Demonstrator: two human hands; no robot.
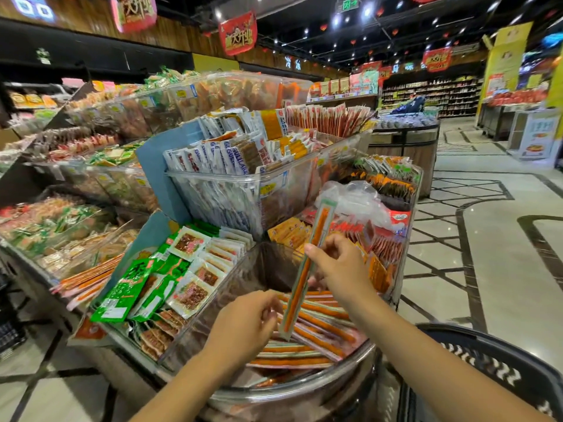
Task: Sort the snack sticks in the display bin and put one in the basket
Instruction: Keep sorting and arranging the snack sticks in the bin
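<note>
While the right hand point(338, 263) pinches one snack stick point(300, 284) about a third of the way down from its top, the stick stands tilted above the display bin point(304, 391), upper end leaning right and lower end just over the loose pile of sticks point(320, 325). I read the thumb and curled fingers as closed on the wrapper's edge. The left hand point(243, 322) sits beside the stick's lower end with its fingers curled. I cannot tell whether they touch the wrapper, the pile, or nothing.

Handling, as I judge it: the stick is long, thin and very light, and its glossy film sleeve is likely slick. It holds a straight line under a one-point grip, so it seems fairly stiff, though a hard squeeze could bend or snap it. A grip nearer the middle would balance it better and stop the free end swinging. A light pinch across the flat faces should be enough.

The basket point(487, 360), dark and open-topped, is at lower right, close below the right forearm, with no stick visible in it.
</note>
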